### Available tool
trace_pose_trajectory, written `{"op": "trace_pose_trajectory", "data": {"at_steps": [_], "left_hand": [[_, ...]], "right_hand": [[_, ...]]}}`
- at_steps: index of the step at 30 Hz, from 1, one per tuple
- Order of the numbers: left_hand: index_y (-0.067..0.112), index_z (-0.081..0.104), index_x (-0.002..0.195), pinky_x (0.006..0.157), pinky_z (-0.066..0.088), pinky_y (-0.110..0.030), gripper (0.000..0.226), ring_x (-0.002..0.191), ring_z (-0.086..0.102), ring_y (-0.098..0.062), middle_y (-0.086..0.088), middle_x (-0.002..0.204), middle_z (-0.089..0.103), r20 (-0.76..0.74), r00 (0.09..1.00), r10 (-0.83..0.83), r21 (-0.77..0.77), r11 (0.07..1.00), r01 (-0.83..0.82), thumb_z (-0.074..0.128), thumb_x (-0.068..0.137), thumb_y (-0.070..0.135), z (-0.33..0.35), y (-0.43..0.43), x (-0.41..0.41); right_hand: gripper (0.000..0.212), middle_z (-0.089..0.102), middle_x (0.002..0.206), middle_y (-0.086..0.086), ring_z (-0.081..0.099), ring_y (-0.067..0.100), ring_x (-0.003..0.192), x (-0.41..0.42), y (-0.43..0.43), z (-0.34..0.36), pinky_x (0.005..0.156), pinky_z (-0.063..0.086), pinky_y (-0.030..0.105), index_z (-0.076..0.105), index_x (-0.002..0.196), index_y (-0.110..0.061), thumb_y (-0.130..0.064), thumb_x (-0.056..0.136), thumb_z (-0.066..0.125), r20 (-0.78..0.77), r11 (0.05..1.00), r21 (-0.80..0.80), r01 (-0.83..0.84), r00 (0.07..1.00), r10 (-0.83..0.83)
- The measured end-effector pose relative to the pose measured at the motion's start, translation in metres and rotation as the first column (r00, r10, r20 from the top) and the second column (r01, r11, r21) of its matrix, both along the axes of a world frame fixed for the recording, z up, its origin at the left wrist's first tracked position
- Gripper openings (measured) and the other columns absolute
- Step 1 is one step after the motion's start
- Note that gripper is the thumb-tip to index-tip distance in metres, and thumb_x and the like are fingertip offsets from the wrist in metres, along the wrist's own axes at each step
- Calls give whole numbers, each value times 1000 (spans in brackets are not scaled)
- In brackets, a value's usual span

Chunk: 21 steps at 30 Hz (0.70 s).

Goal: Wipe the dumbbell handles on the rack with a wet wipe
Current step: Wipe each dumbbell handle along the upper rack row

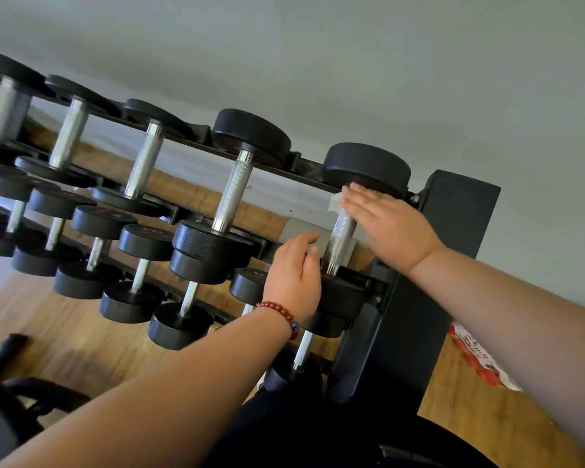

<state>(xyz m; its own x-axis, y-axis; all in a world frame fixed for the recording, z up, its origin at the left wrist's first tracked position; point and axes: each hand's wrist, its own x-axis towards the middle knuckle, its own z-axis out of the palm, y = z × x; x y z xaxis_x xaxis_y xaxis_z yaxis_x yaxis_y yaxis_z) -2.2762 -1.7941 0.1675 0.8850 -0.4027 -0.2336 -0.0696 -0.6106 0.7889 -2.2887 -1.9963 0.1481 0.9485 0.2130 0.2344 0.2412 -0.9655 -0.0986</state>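
A black rack [453,238] holds rows of black dumbbells with knurled chrome handles. The rightmost dumbbell on the top row has its handle [340,243] between my two hands. My right hand [385,224] lies flat with straight fingers over the upper part of that handle, pressing a white wet wipe [335,201] against it; a corner of the wipe shows past the fingertips. My left hand [296,275], a red bead bracelet on its wrist, rests on the near black head [343,295] of the same dumbbell, fingers loosely bent beside the handle.
Another top-row dumbbell handle [233,194] stands just left. Lower rows of smaller dumbbells [142,241] fill the left. A grey wall is behind, a wooden floor [65,336] below. A red and white packet [477,356] lies on the floor right of the rack.
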Motion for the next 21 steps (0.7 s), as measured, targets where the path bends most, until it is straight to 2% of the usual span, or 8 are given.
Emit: {"op": "trace_pose_trajectory", "data": {"at_steps": [2,6,10,13,15,18,20,21], "left_hand": [[23,50,137,113,34,-36,36,130,42,-11,5,137,51,-75,997,25,-51,998,-29,37,103,26,-3,6,2],[25,55,132,109,38,-37,33,119,48,-7,11,125,55,-180,983,30,-107,993,-50,40,103,25,-5,13,6],[25,61,127,105,43,-42,32,114,54,-12,12,116,59,-241,968,66,-160,981,-106,39,103,25,-7,13,6],[27,63,120,106,42,-44,31,114,54,-11,12,115,60,-241,967,77,-183,975,-124,37,104,24,-10,14,6],[29,63,118,105,43,-45,31,114,54,-11,11,117,61,-235,968,89,-187,973,-134,36,104,25,-12,14,5],[28,64,119,104,44,-45,32,113,55,-11,11,117,61,-241,966,94,-187,972,-141,35,105,26,-14,14,5],[27,64,119,105,43,-42,32,115,54,-9,10,118,62,-229,969,92,-197,970,-139,35,105,24,-16,14,5],[25,64,119,105,43,-42,32,115,54,-9,9,118,62,-221,971,92,-205,969,-138,35,104,24,-17,14,6]], "right_hand": [[54,55,135,22,53,37,125,-7,15,-7,104,36,53,55,129,5,18,77,54,42,1000,14,18,999,-18],[58,54,137,20,51,34,127,-25,13,-8,104,30,53,54,133,1,11,75,55,8,984,-18,-180,984,180],[58,55,134,24,52,38,125,-1,7,-1,104,38,55,55,129,7,22,73,59,14,999,40,21,1000,-21],[51,54,137,20,47,32,131,-19,20,-11,115,28,42,54,132,2,11,82,56,4,986,49,-161,987,161],[52,54,138,19,50,32,129,-20,10,-7,110,32,46,55,132,0,8,80,55,-64,961,3,-275,959,275],[50,55,135,23,54,40,124,4,-1,4,100,42,54,55,130,4,4,84,35,-56,994,-32,-102,993,100],[49,56,132,24,54,40,123,2,13,2,102,45,52,57,126,6,4,84,33,-45,1000,14,5,999,-5],[48,57,132,23,54,38,124,-7,22,-3,107,41,48,58,126,5,5,84,35,-28,999,45,-17,999,19]]}}
